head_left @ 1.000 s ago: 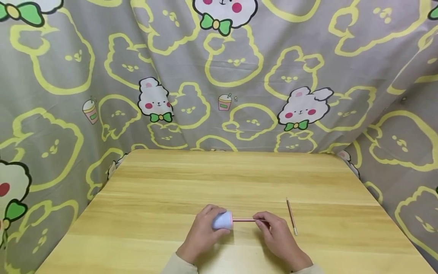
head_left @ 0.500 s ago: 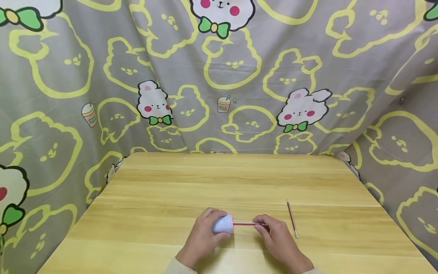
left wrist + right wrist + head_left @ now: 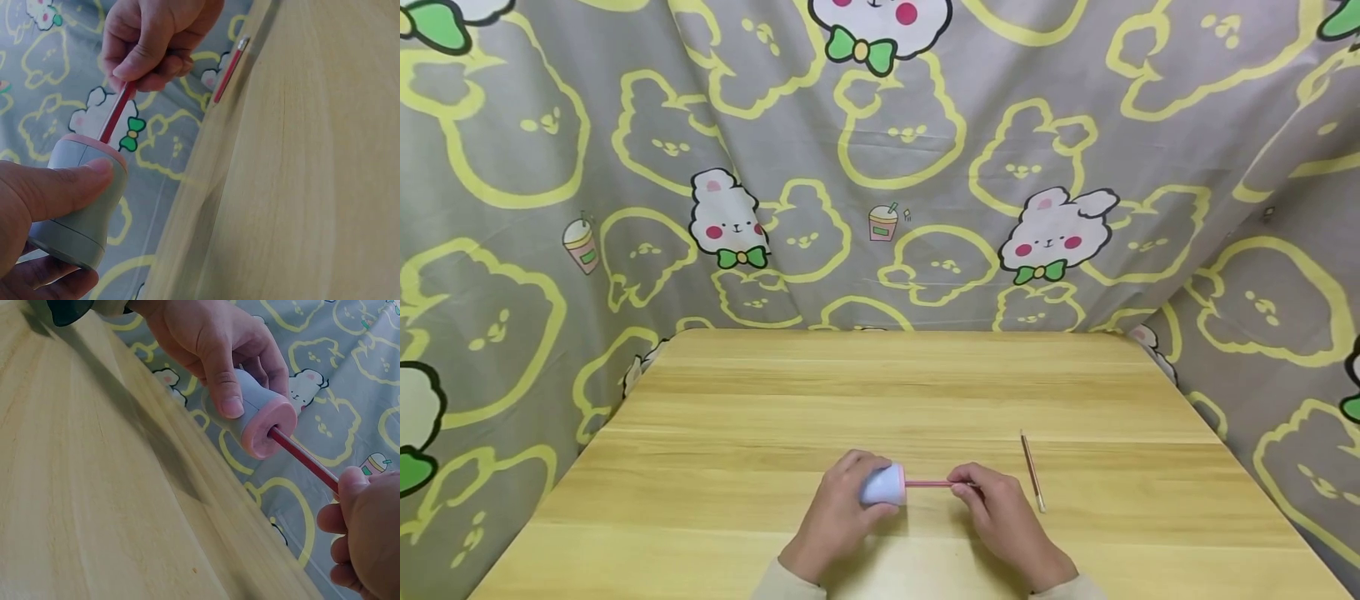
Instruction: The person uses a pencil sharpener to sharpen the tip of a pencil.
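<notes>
In the head view my left hand (image 3: 838,512) holds a light blue pencil sharpener (image 3: 882,487) on its side, its pink end facing right. A red pencil (image 3: 927,483) sticks out of that end, and my right hand (image 3: 1002,510) pinches its other end between thumb and fingers. The right wrist view shows the pencil shaft (image 3: 306,460) entering the round hole in the pink face (image 3: 257,436); the tip inside is hidden. My left thumb lies along the sharpener's body (image 3: 94,228) in the left wrist view, with fingers around the far side.
A second red pencil (image 3: 1032,471) with a pale end lies on the wooden table (image 3: 737,417), just beyond my right hand. A grey curtain (image 3: 820,150) with rabbit prints hangs behind and on both sides of the table.
Both hands keep their grip on the sharpener and pencil, at nearly the same spacing. The light and dark bands along the pencil look different. The head view has shifted slightly.
</notes>
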